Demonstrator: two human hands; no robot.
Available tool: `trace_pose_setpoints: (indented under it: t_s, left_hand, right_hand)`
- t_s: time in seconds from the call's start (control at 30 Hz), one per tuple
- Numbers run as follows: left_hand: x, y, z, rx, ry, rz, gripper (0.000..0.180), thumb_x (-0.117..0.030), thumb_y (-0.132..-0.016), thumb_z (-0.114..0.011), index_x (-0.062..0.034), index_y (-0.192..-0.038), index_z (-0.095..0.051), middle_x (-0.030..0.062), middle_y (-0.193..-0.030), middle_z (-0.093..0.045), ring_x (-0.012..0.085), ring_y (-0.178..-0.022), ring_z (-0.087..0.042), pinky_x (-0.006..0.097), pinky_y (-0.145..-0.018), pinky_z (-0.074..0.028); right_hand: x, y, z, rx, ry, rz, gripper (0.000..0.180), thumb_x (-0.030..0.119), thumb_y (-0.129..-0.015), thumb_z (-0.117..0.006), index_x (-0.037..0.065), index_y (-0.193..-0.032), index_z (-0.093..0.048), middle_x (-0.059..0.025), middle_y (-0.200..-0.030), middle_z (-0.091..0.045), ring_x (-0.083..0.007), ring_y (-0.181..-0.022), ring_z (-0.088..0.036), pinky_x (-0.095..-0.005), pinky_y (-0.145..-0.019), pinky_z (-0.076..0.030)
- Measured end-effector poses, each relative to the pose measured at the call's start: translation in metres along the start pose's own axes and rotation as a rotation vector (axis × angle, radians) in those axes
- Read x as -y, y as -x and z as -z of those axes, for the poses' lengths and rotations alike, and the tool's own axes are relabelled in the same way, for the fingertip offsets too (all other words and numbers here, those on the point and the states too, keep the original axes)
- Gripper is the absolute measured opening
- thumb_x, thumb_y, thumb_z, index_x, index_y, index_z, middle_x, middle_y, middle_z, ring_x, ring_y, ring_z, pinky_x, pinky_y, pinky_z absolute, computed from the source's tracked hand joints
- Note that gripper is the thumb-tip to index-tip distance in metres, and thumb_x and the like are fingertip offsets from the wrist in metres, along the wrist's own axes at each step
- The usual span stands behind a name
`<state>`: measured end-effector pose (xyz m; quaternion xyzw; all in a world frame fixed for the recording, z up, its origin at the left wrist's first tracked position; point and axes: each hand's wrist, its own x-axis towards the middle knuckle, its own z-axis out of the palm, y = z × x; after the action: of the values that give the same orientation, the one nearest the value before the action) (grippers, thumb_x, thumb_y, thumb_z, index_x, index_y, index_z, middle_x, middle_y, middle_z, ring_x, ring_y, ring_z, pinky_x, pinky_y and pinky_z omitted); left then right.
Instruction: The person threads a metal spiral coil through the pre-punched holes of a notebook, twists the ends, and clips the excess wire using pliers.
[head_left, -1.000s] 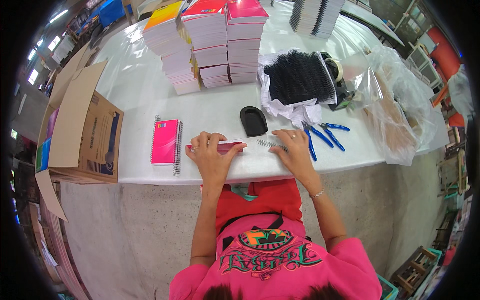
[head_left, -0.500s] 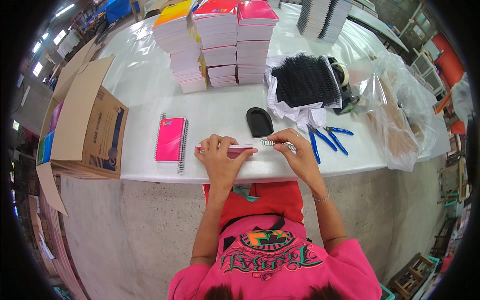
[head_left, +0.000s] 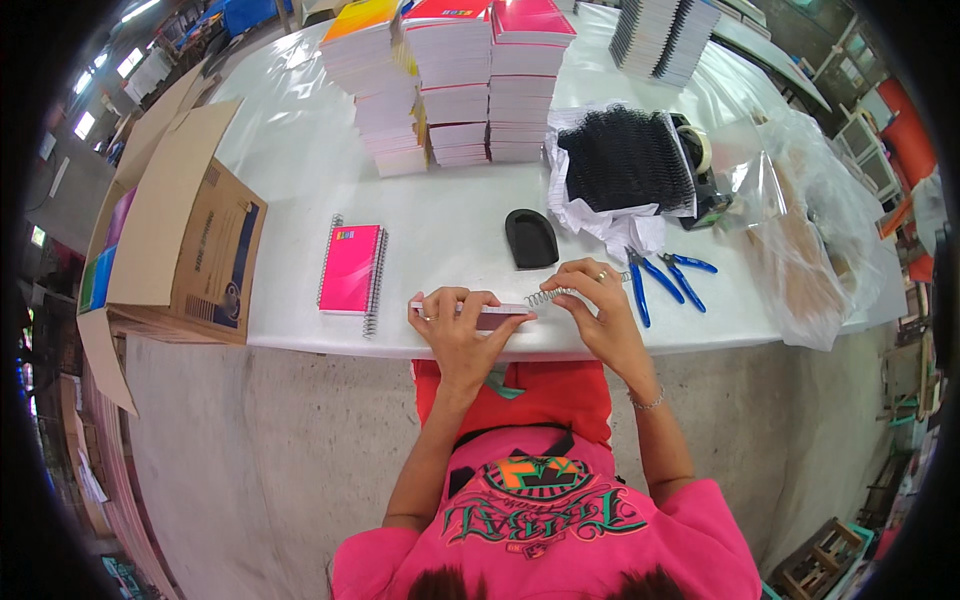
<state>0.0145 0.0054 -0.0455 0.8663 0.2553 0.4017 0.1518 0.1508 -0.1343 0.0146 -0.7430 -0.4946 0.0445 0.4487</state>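
Note:
My left hand [head_left: 462, 335] is closed around a small notebook block [head_left: 490, 322], held on its long edge near the table's front, thumb on the near face and fingers over the far side. My right hand [head_left: 600, 318] pinches a metal spiral coil [head_left: 545, 297] between thumb and fingers. The coil's left end meets the block's right end; whether it is threaded into the holes I cannot tell. To the left lies a pink notebook [head_left: 352, 268] with loose coils along its sides. A black shallow holder [head_left: 531, 240] sits just beyond my hands.
Two blue-handled cutters [head_left: 641, 288] [head_left: 690, 284] lie right of my right hand. Behind them, black coils [head_left: 625, 160] rest on crumpled paper, beside a tape dispenser [head_left: 708, 200] and plastic bags [head_left: 800, 240]. Tall notebook stacks [head_left: 455, 105] stand at the back; an open carton [head_left: 200, 250] is left.
The coil, formerly apart from the block's right end, now reaches it, tilted up to the right. The whole view has shifted slightly.

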Motion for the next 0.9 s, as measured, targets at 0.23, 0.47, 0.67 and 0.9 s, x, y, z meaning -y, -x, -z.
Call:
trace_pose_setpoints:
  t_s: [0.23, 0.47, 0.67, 0.9]
  left_hand:
    - [0.005, 0.011, -0.002, -0.025, -0.008, -0.002, 0.043, -0.055, -0.062, -0.084, -0.0214, -0.082, -0.065, -0.0022, -0.093, -0.051, 0.0194, -0.099, -0.049, 0.054, -0.103, -0.026]
    - [0.007, 0.016, -0.002, -0.064, 0.011, -0.063, 0.043, -0.045, -0.057, -0.088, -0.0202, -0.083, -0.064, -0.0002, -0.094, -0.049, 0.0212, -0.097, -0.051, 0.053, -0.104, -0.028]
    - [0.015, 0.023, -0.008, -0.113, 0.045, -0.132, 0.041, -0.047, -0.059, -0.086, -0.0213, -0.083, -0.064, -0.0025, -0.090, -0.049, 0.0192, -0.097, -0.048, 0.057, -0.106, -0.027]
    - [0.025, 0.039, -0.015, -0.195, 0.083, -0.214, 0.041, -0.045, -0.058, -0.085, -0.0218, -0.085, -0.066, -0.0029, -0.089, -0.049, 0.0191, -0.098, -0.048, 0.060, -0.107, -0.028]
  right_hand:
    - [-0.002, 0.008, -0.002, 0.065, 0.067, 0.023, 0.020, 0.002, -0.085, -0.065, 0.012, -0.102, -0.071, -0.0035, -0.101, -0.062, -0.0211, -0.102, -0.056, -0.0408, -0.107, -0.026]
    - [-0.003, 0.014, 0.002, 0.157, 0.098, -0.010, 0.022, 0.001, -0.085, -0.064, 0.014, -0.102, -0.071, -0.0027, -0.099, -0.060, -0.0184, -0.099, -0.058, -0.0452, -0.111, -0.021]
    - [0.000, 0.012, 0.003, 0.139, 0.070, 0.052, 0.023, -0.001, -0.085, -0.064, 0.014, -0.100, -0.072, -0.0009, -0.097, -0.060, -0.0173, -0.100, -0.057, -0.0467, -0.112, -0.020]
    - [-0.003, 0.016, 0.007, 0.241, 0.143, 0.080, 0.024, -0.001, -0.085, -0.062, 0.015, -0.101, -0.071, -0.0011, -0.097, -0.059, -0.0182, -0.101, -0.057, -0.0497, -0.112, -0.020]
